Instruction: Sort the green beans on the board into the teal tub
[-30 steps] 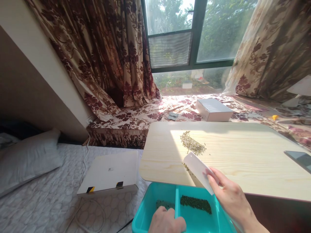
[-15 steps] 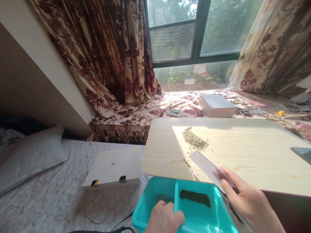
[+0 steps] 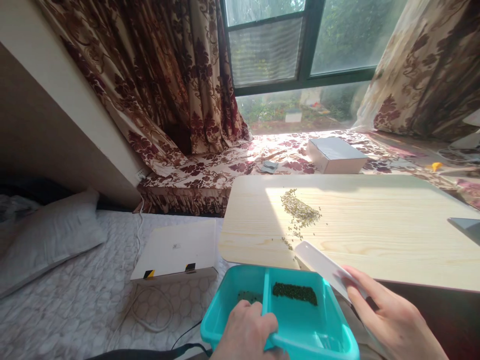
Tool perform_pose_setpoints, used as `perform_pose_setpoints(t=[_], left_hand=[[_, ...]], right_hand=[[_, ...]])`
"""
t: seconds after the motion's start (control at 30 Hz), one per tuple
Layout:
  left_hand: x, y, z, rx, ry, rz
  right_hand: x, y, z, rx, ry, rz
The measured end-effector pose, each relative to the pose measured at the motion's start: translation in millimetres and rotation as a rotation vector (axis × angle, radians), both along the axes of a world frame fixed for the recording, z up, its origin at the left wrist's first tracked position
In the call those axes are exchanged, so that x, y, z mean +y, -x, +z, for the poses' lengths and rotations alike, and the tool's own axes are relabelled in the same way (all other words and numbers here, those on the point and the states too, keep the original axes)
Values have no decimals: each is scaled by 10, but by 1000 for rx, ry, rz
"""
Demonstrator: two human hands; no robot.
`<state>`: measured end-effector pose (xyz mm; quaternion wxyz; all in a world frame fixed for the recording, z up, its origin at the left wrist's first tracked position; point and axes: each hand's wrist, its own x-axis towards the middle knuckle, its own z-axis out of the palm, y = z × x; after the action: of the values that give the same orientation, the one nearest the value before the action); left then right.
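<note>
The right hand (image 3: 395, 312) is pinching the near end of a long, flat, white strip (image 3: 324, 267) between thumb and fingers, its grip narrow around the thin edge. The strip is slanting away to the far left, its far end lying over the near edge of a pale wood-grain table (image 3: 382, 230); whether that end is touching the surface, one cannot tell.

A loose heap of small greenish-brown grains (image 3: 301, 210) is lying on the table, beyond the strip's far end and well apart from the fingers. A thin trail of the same grains is straggling nearer, just left of that end.

Below the table's near edge, a turquoise plastic two-compartment bin (image 3: 292, 322) is sitting. The left hand (image 3: 247, 325) is clasping its near side by the divider, fingers bending into the left compartment. Dark green grains (image 3: 295, 293) are forming a band along the far side of the right compartment, while a few specks are showing in the left one.

Farther left, a flat white cardboard box (image 3: 178, 245) is resting on a pale quilted bedcover (image 3: 90, 305).
</note>
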<state>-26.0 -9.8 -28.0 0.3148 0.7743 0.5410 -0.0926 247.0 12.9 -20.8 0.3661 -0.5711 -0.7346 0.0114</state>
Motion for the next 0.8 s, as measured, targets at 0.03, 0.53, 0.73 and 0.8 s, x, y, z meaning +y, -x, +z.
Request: perform_pose_setpoints(t=[0.03,0.53,0.73,0.8], left_hand=[[-5,6,-5,1,2,5],[-2,19,-27,-8,-3,22],[-30,57,-24,-12,-15,32],[-39,66,-19,-21,-18,38]], right_hand=[[19,2,-3,5,1,-3],[-19,-117,-33,69,160,-18],[-96,-118,-76,48,138,-4],[-77,-84,-76,52,129,-9]])
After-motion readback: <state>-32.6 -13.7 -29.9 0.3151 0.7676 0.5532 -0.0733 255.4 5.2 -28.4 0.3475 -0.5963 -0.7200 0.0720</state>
